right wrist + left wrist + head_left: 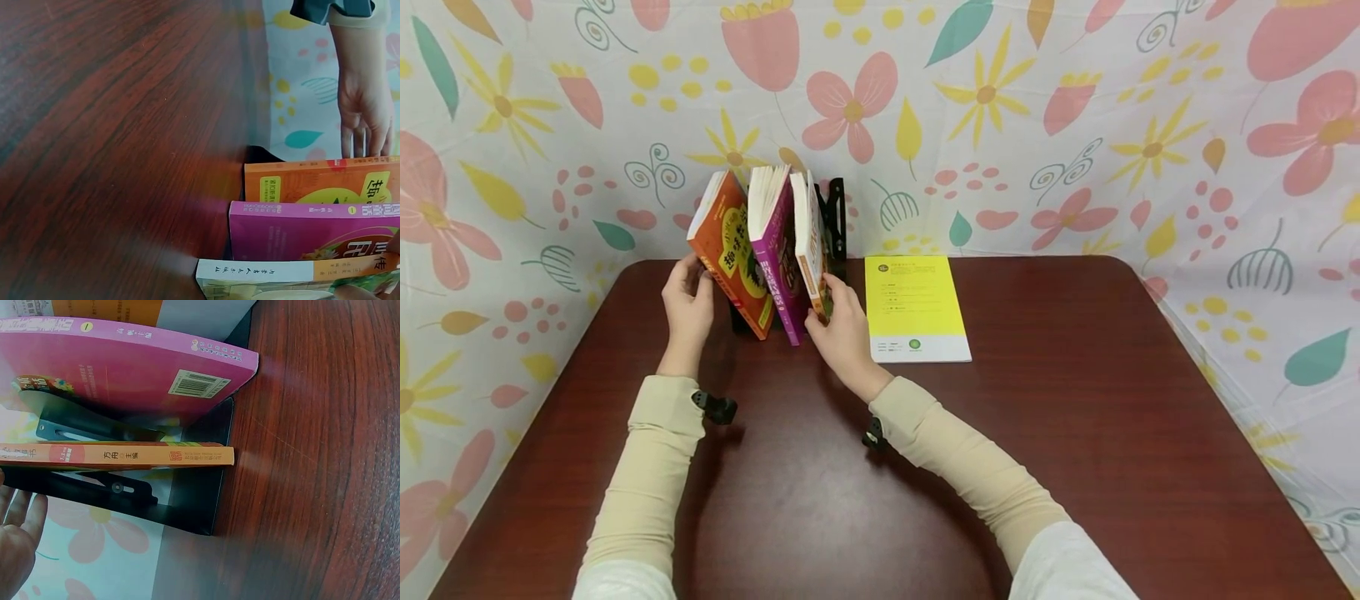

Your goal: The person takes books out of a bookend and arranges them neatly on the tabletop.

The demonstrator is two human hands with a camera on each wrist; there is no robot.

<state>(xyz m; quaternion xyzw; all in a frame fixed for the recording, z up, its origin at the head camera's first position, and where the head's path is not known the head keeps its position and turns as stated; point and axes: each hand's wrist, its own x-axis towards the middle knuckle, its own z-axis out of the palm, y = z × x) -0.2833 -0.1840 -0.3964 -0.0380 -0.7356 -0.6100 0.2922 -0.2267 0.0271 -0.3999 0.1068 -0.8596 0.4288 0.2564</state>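
- three books stand in the black bookend (837,212): the purple book (777,258), the orange book (730,250) just left of it and the rightmost book (256,270) just right of it.
- the left hand (688,308), left of the purple book and past the orange one, is released — fingers fairly straight; contact with the orange cover is unclear.
- the right hand (844,333), right of the purple book, pinches the rightmost book.
- standing up these three looks nearly done; the yellow booklet (917,304), flat on the table (1075,433) to the purple book's right, seems left out.
- hidden: most of the bookend — its plates sit behind covers; both wrist views crop the near hand, and the booklet's print is too small.
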